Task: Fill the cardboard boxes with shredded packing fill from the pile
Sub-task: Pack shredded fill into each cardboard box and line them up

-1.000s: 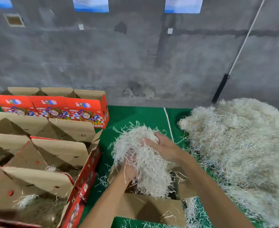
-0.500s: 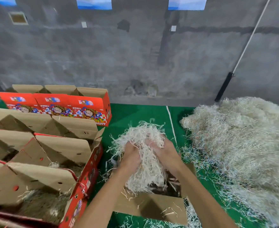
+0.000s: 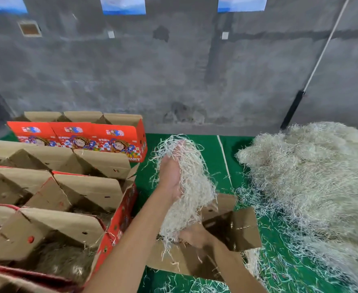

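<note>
Nearest: open brown box (image 3: 233, 231) under the hands, interior dark, looks barely filled. Right hand (image 3: 193, 235) low at box mouth, fingers curled into the bottom of a wad of shredded fill (image 3: 188, 187). Left hand (image 3: 170, 178) higher, palm cupping the wad's side, fingertips buried, spread unclear. Wad stringy, pale, springy-looking. Left: red printed boxes (image 3: 114, 210), flaps up, some showing fill inside. Farther right: pile (image 3: 313, 187) large on green mat (image 3: 214, 151); plenty left.

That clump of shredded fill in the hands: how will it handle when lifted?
Probably floppy: the clump sags between the left hand and right hand. Likely light, since it hangs airy. Apt to shed; loose strands litter the green mat.
</note>
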`<act>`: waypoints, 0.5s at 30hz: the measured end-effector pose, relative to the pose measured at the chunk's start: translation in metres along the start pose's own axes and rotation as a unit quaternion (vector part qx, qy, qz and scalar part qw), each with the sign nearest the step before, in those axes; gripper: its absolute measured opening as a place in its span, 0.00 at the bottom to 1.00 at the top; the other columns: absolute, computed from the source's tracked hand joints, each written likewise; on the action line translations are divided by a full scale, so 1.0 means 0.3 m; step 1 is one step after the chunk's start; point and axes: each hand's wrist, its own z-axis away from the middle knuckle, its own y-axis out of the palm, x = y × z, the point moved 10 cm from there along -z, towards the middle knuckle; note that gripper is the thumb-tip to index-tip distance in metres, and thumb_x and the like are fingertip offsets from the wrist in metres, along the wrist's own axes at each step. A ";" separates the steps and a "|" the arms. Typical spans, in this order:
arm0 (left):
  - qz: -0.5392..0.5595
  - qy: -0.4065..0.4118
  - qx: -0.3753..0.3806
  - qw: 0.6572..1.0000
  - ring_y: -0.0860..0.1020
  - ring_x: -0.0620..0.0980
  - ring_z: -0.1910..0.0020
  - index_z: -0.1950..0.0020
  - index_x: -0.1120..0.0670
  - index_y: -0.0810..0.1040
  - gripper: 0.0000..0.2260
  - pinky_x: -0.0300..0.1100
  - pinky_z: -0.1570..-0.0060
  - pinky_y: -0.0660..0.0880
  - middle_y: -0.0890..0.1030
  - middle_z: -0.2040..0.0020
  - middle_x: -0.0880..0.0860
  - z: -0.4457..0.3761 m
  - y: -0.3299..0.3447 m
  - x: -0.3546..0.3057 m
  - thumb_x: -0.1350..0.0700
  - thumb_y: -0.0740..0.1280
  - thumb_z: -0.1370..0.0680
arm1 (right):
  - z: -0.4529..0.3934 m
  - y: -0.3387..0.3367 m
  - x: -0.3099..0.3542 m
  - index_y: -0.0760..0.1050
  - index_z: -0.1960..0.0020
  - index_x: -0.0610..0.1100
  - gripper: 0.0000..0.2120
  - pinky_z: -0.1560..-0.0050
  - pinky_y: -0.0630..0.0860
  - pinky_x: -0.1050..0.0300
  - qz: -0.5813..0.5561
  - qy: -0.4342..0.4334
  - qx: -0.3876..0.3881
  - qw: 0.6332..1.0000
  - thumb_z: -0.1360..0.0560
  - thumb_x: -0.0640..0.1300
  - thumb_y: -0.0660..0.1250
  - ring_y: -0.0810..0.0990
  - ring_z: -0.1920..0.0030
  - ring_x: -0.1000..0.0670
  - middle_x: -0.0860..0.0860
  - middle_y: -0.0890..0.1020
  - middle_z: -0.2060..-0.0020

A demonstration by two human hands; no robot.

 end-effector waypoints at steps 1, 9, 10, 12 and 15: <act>0.009 -0.001 0.014 1.000 0.64 0.62 0.25 0.21 0.53 0.61 0.22 0.67 0.29 0.62 0.63 0.22 0.60 0.006 0.015 0.005 0.54 0.55 0.16 | -0.029 0.008 -0.012 0.76 0.36 0.38 0.14 0.41 0.73 0.56 -0.014 0.008 -0.019 1.000 0.18 0.42 0.63 0.79 0.40 0.47 0.47 0.81 0.41; -0.071 0.084 -0.073 0.991 0.67 0.46 0.73 0.62 0.50 0.70 0.12 0.41 0.71 0.65 0.69 0.70 0.48 -0.040 -0.240 -0.038 0.51 0.64 0.20 | -0.030 -0.124 -0.136 0.75 0.40 0.35 0.18 0.69 0.79 0.56 -0.467 0.058 -0.154 0.869 0.14 0.47 0.54 0.82 0.64 0.44 0.41 0.81 0.60; -0.163 0.139 -0.088 0.973 0.66 0.46 0.71 0.62 0.52 0.68 0.13 0.41 0.69 0.64 0.68 0.69 0.49 -0.040 -0.282 -0.055 0.51 0.65 0.20 | 0.000 -0.148 -0.145 0.74 0.37 0.37 0.20 0.67 0.79 0.57 -0.521 0.046 -0.167 0.836 0.14 0.50 0.52 0.84 0.59 0.42 0.41 0.83 0.56; -0.292 0.183 -0.085 0.935 0.63 0.46 0.73 0.65 0.52 0.63 0.18 0.41 0.70 0.61 0.64 0.72 0.47 -0.048 -0.330 -0.020 0.49 0.67 0.20 | 0.061 -0.188 -0.166 0.70 0.29 0.43 0.21 0.50 0.78 0.52 -0.600 0.021 -0.179 0.780 0.16 0.54 0.57 0.79 0.38 0.36 0.40 0.80 0.39; -0.303 0.066 -0.042 0.950 0.66 0.39 0.69 0.61 0.48 0.67 0.21 0.39 0.66 0.66 0.68 0.65 0.41 -0.008 -0.326 0.151 0.31 0.66 0.26 | 0.103 -0.246 -0.199 0.67 0.30 0.38 0.42 0.31 0.69 0.43 -0.540 0.007 -0.212 0.815 0.37 0.51 0.82 0.73 0.32 0.36 0.36 0.67 0.27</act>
